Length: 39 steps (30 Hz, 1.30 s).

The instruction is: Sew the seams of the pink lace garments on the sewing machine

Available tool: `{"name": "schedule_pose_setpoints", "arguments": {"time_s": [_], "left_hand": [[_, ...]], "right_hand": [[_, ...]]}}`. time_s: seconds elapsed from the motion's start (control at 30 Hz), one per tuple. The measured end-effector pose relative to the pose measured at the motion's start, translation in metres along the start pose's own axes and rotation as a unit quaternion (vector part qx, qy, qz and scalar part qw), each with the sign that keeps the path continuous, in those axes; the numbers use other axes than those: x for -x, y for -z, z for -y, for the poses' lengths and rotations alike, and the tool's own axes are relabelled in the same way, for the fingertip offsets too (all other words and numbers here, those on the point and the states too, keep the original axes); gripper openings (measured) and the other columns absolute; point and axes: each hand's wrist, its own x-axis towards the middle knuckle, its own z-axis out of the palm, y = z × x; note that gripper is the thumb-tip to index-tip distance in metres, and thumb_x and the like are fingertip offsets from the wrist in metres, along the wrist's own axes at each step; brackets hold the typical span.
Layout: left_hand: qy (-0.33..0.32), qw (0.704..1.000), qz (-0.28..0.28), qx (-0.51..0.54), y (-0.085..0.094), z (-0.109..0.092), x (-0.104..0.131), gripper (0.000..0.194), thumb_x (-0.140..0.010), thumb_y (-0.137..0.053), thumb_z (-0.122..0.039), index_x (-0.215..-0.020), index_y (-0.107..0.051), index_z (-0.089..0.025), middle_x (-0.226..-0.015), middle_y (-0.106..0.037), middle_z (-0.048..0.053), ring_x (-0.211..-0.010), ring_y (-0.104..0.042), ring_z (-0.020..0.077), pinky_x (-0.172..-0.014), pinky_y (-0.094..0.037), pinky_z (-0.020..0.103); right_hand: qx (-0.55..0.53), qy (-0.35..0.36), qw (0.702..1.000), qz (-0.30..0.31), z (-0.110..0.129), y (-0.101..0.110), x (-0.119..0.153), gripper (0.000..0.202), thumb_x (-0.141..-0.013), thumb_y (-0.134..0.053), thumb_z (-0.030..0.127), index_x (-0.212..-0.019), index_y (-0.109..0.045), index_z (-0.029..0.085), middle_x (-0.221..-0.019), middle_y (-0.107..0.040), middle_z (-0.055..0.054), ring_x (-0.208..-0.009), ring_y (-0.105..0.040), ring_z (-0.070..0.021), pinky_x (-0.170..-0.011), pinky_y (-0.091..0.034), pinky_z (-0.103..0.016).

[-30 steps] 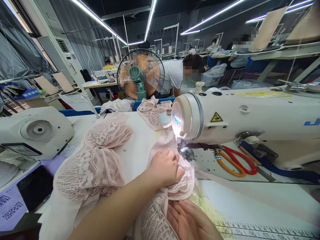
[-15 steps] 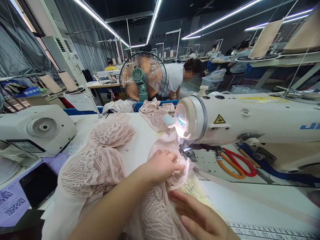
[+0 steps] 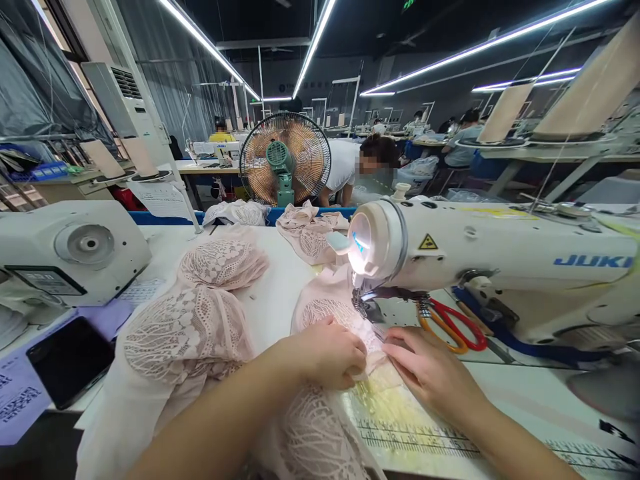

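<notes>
A pale pink lace bra (image 3: pixel 320 308) lies under the needle and presser foot (image 3: pixel 361 305) of a white sewing machine (image 3: pixel 480 243), its lower part trailing toward me. My left hand (image 3: pixel 330 353) rests on the lace just in front of the foot, fingers curled and closed on the fabric. To the right of the foot, my right hand (image 3: pixel 425 370) pinches the bra's edge between thumb and fingers. What lies inside that pinch is partly hidden by the fingertips. Scissors with orange and red handles (image 3: pixel 463 327) lie behind my right hand.
More lace bras (image 3: pixel 187 333) are heaped on the left of the table. Another lace piece (image 3: pixel 313 233) lies behind the machine head. A phone (image 3: pixel 70 360) and a second machine (image 3: pixel 75 250) stand left. Beyond are a fan (image 3: pixel 285 160) and a person bending (image 3: pixel 345 163). A printed ruler (image 3: pixel 415 437) runs along the front.
My right hand has moved up and right, from below the bra to its edge beside the foot, and has closed there. My left hand has shifted slightly down, its fingers curled more tightly.
</notes>
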Motion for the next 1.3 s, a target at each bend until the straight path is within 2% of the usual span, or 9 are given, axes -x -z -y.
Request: {"name": "schedule_pose_setpoints", "arguments": {"time_s": [0.07, 0.13, 0.2, 0.27, 0.33, 0.53, 0.93, 1.1, 1.3], "left_hand": [[0.013, 1.0, -0.005, -0.017, 0.001, -0.002, 0.0, 0.004, -0.076, -0.058, -0.017, -0.08, -0.06, -0.017, -0.114, -0.063, 0.001, -0.094, -0.057, 0.0205, -0.095, -0.034, 0.047], [0.035, 0.999, -0.019, -0.031, -0.001, -0.005, -0.001, 0.008, -0.077, -0.058, -0.022, -0.082, -0.06, -0.016, -0.103, -0.065, 0.004, -0.087, -0.059, 0.0198, -0.09, -0.039, 0.043], [0.06, 0.996, -0.046, -0.044, -0.005, -0.007, -0.003, 0.028, -0.079, -0.059, -0.039, -0.094, -0.059, -0.015, -0.097, -0.064, 0.006, -0.085, -0.059, 0.0213, -0.085, -0.042, 0.041], [0.063, 0.993, -0.071, -0.065, -0.009, -0.009, -0.006, 0.051, -0.078, -0.058, -0.052, -0.111, -0.055, -0.014, -0.103, -0.062, 0.008, -0.09, -0.057, 0.0239, -0.083, -0.043, 0.041], [0.054, 0.991, -0.071, -0.096, -0.013, -0.01, -0.008, 0.058, -0.08, -0.056, -0.056, -0.121, -0.051, -0.016, -0.113, -0.058, 0.009, -0.096, -0.055, 0.0256, -0.085, -0.042, 0.044], [0.054, 0.99, -0.059, -0.114, -0.013, -0.005, -0.009, 0.039, -0.083, -0.052, -0.041, -0.115, -0.058, -0.021, -0.117, -0.058, 0.006, -0.094, -0.053, 0.0258, -0.088, -0.04, 0.051], [0.069, 0.991, -0.08, -0.079, -0.014, 0.019, -0.008, 0.034, -0.082, -0.053, -0.018, -0.113, -0.061, -0.028, -0.126, -0.057, 0.001, -0.108, -0.046, 0.026, -0.101, -0.026, 0.064], [0.045, 0.994, -0.07, -0.068, -0.017, 0.021, -0.009, 0.032, -0.086, -0.048, -0.013, -0.111, -0.062, -0.027, -0.13, -0.056, -0.001, -0.116, -0.042, 0.0242, -0.107, -0.02, 0.063], [0.04, 0.991, -0.095, -0.091, -0.018, 0.019, -0.012, 0.037, -0.085, -0.05, -0.012, -0.118, -0.057, -0.026, -0.126, -0.058, 0.001, -0.116, -0.045, 0.0232, -0.107, -0.026, 0.059]], "right_hand": [[0.003, 0.03, 0.999, -0.028, -0.001, -0.002, 0.003, 0.02, -0.086, -0.046, 0.015, -0.084, -0.067, 0.015, -0.094, -0.067, -0.012, -0.085, -0.059, -0.025, -0.069, -0.052, -0.036], [0.007, 0.06, 0.997, -0.049, -0.002, -0.004, 0.006, 0.019, -0.086, -0.047, 0.014, -0.085, -0.066, 0.015, -0.094, -0.068, -0.01, -0.087, -0.058, -0.0247, -0.071, -0.05, -0.036], [0.003, 0.079, 0.996, -0.046, -0.003, -0.004, 0.006, 0.019, -0.086, -0.047, 0.013, -0.086, -0.066, 0.015, -0.092, -0.069, -0.008, -0.089, -0.058, -0.0236, -0.073, -0.049, -0.035], [-0.01, 0.08, 0.996, -0.025, -0.002, -0.003, 0.005, 0.021, -0.086, -0.045, 0.011, -0.086, -0.066, 0.015, -0.091, -0.069, -0.007, -0.09, -0.058, -0.0223, -0.075, -0.049, -0.034], [-0.028, 0.072, 0.997, -0.004, -0.001, -0.001, 0.004, 0.022, -0.087, -0.044, 0.01, -0.088, -0.066, 0.016, -0.091, -0.069, -0.006, -0.091, -0.058, -0.0213, -0.076, -0.05, -0.033], [-0.025, 0.04, 0.999, 0.007, -0.003, -0.003, 0.002, 0.022, -0.086, -0.046, 0.011, -0.092, -0.066, 0.015, -0.095, -0.069, -0.008, -0.096, -0.058, -0.0249, -0.08, -0.049, -0.037], [-0.046, 0.014, 0.999, 0.012, 0.001, -0.006, -0.009, 0.024, -0.088, -0.043, 0.014, -0.093, -0.066, 0.014, -0.093, -0.067, -0.01, -0.095, -0.057, -0.0254, -0.081, -0.048, -0.038], [-0.044, 0.028, 0.999, -0.001, 0.0, -0.008, -0.008, 0.025, -0.088, -0.043, 0.016, -0.096, -0.067, 0.016, -0.095, -0.067, -0.01, -0.099, -0.056, -0.0267, -0.083, -0.047, -0.04], [-0.025, 0.031, 0.999, -0.008, -0.001, -0.006, -0.011, 0.025, -0.087, -0.043, 0.016, -0.092, -0.067, 0.016, -0.094, -0.065, -0.01, -0.095, -0.056, -0.0267, -0.079, -0.047, -0.038]]}}
